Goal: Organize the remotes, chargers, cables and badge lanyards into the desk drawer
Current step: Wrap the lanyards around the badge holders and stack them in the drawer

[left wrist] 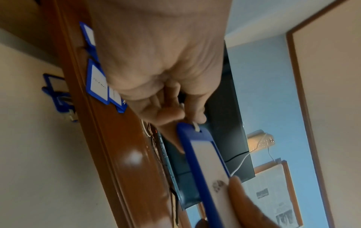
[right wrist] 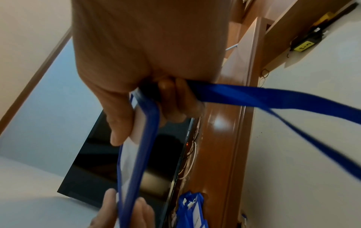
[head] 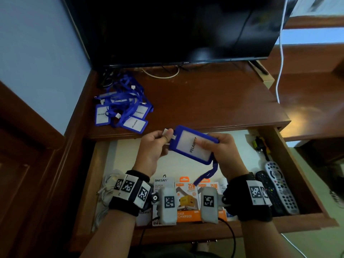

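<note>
Head view: we see a brown wood worktop (head: 214, 101) w/ a big dark TV (head: 176, 28) at the back. A white cord (head: 281, 53) hangs down on the right side, and a thin white wire lies under the TV. On the left of the worktop sits a pile of badge lanyards (head: 122, 105), blue straps all mixed up over white cards that say PELAWAT. The desk drawer (head: 290, 175) is pulled out below the worktop edge. In its front part, L to R, we see white cables (head: 107, 185), charger boxes (head: 186, 200) in white and orange, then a black remote (head: 268, 190) just beside a grey remote (head: 281, 187). A small yellow and black thing lies in the back right corner. Our wrist bands cover part of the boxes.

The badge holder (head: 193, 144) is up in the air over the drawer, between both hands, touching nothing else. It is a blue frame round a white card w/ PELAWAT on it, tilted. Our left hand (head: 154, 146) pinches the small white clip at its top end. Our right hand (head: 221, 148) grips the bottom end, thumb on the card. In the right wrist view the fingers curl round the blue strap (right wrist: 244, 94), and the strap runs off to the side.
</note>
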